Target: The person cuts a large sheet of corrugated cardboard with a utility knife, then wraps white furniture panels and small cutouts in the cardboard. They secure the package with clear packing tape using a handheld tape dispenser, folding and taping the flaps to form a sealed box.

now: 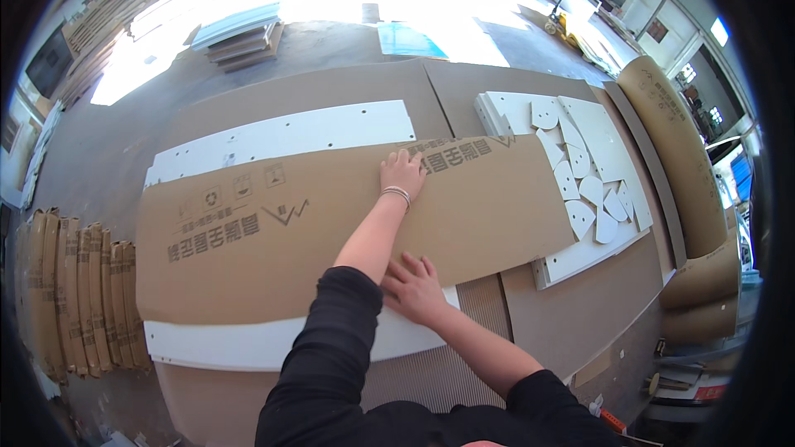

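My left hand [402, 175] rests palm down near the far edge of a printed brown cardboard sheet [348, 223]. It wears a bangle [396, 191] on the wrist. My right hand [415, 290] lies closer to me, fingers spread at the near edge of the same cardboard. Neither hand grips anything. Under the sheet lie white panels: one with drilled holes [298, 127] shows beyond its far edge, and a white strip [230, 344] shows along its near edge. Ribbed corrugated cardboard [428, 379] lies beneath them on my side.
To the right, small white cut pieces [582, 220] lie on stacked white boards [612, 143]. Large cardboard rolls [677, 149] stand beyond them. Wrapped flat packages [87, 298] line the left side. Farther off are a panel stack [242, 37] and a yellow pallet truck [565, 31].
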{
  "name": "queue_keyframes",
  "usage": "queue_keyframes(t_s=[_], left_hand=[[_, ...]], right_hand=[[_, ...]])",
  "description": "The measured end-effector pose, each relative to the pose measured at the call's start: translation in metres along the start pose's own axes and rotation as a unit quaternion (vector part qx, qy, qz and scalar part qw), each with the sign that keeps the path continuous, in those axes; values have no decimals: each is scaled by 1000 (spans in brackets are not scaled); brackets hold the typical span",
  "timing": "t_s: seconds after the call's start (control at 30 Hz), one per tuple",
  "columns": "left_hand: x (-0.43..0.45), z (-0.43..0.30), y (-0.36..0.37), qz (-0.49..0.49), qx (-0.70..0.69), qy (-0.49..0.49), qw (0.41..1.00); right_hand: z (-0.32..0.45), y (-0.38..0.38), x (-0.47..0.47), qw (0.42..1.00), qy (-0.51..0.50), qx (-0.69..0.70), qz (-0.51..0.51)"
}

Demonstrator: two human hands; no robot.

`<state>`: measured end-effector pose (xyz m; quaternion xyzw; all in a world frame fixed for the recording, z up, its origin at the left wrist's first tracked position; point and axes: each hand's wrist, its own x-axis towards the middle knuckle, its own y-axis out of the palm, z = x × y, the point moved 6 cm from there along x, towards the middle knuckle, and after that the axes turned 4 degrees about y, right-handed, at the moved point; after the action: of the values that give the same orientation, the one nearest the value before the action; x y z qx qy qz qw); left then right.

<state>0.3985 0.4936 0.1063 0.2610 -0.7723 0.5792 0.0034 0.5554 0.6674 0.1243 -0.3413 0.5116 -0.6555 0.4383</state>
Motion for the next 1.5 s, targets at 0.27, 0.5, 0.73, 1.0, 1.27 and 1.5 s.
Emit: queue_keyframes(t_s=[0.27, 0.5, 0.73, 1.0, 1.27, 1.5], left_hand=[[41, 10, 34, 49, 58, -37, 996], [44, 6, 32, 58, 62, -58, 995], [41, 9, 36, 80, 57, -74, 992], [42, 7, 25, 85, 50, -83, 992], [45, 13, 40, 93, 63, -75, 991], [12, -8, 21, 39, -137, -49, 989]], right_hand=[[-207, -45, 163, 963, 90, 134, -214], [-248, -36, 255, 981, 149, 23, 125], [-202, -63, 224, 986, 97, -98, -96], [-128, -33, -23, 988, 4, -16, -150], [-5, -117, -495, 918, 322, 177, 147], [-133, -307, -531, 827, 443, -92, -334]])
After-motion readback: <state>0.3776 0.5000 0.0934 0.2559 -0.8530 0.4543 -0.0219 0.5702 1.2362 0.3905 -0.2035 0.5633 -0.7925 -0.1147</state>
